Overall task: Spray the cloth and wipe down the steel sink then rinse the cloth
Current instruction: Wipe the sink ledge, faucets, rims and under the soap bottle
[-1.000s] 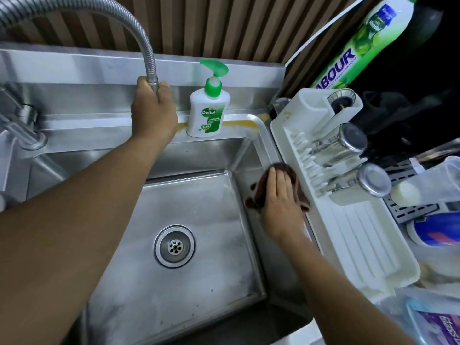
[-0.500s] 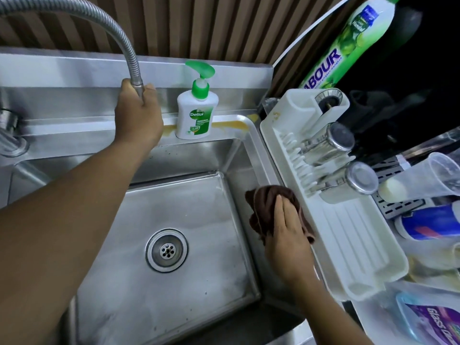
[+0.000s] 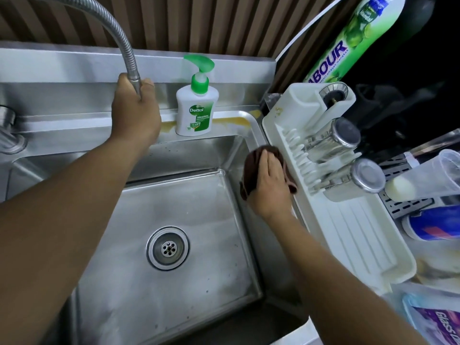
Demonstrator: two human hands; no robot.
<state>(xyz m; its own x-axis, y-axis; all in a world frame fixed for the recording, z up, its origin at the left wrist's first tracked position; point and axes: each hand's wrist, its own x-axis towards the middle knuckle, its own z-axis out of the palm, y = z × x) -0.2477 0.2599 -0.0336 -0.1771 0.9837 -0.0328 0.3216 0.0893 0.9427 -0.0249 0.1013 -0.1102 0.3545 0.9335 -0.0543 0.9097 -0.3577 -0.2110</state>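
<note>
Two bare hands work over a steel sink (image 3: 174,215) set into a steel surround, with a ribbed wooden wall behind it. The left hand (image 3: 134,113) is wrapped around the end of a bendy metal faucet hose (image 3: 119,43) that arcs down from the upper left. The right hand (image 3: 270,188) lies flat, fingers together, pressing a dark brown cloth (image 3: 251,168) against the sink's right rim, just beside a white drying rack (image 3: 348,235).

The basin floor is dull and streaky, with a round drain (image 3: 168,248) near its middle and small specks toward the front. A yellowish stain runs along the back ledge, where a white soap pump bottle (image 3: 196,105) with a green top stands upright. Part of a tap base (image 3: 10,135) shows at the far left.

Two steel cups (image 3: 333,143) lie on their sides in the rack. Behind it leans a green dish-liquid bottle (image 3: 356,38), and the area beyond is dark. To the right lie a clear plastic cup (image 3: 428,178), a blue container (image 3: 433,225) and a purple packet (image 3: 435,322).
</note>
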